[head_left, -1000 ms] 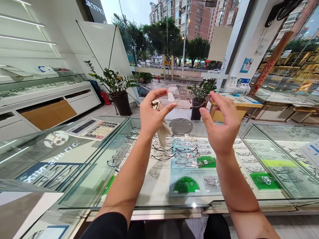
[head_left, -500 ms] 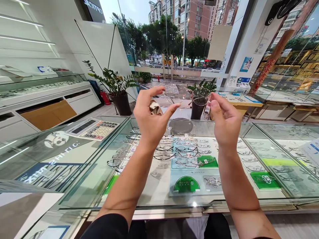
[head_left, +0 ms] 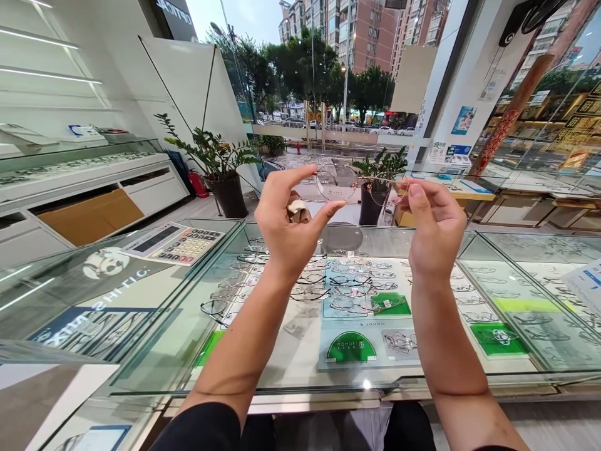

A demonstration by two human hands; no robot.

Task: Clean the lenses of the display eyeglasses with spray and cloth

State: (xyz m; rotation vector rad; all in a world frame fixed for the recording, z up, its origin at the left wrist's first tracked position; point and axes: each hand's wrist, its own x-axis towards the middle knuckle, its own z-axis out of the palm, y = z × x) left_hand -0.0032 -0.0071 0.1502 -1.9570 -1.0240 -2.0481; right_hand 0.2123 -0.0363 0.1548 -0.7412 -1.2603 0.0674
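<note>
A pair of thin-rimmed eyeglasses (head_left: 355, 182) is held up over the glass counter, between my two hands. My right hand (head_left: 436, 216) pinches its right end with thumb and fingers. The thumb and index finger of my left hand (head_left: 287, 219) are spread around the left lens, their tips at or close to its rim; contact is hard to make out. A crumpled pale cloth (head_left: 298, 212) is tucked in the curled fingers of that same hand.
Below my arms is a glass display case (head_left: 263, 376) with rows of eyeglasses and green cards (head_left: 352, 346). A calculator (head_left: 188, 243) lies on the left. Potted plants (head_left: 230, 194) and a round stool (head_left: 344, 237) stand beyond the counter, before the window.
The eyeglasses have turned, and the left lens now shows more fully between my left thumb and index finger. Both hands have shifted slightly to the right.
</note>
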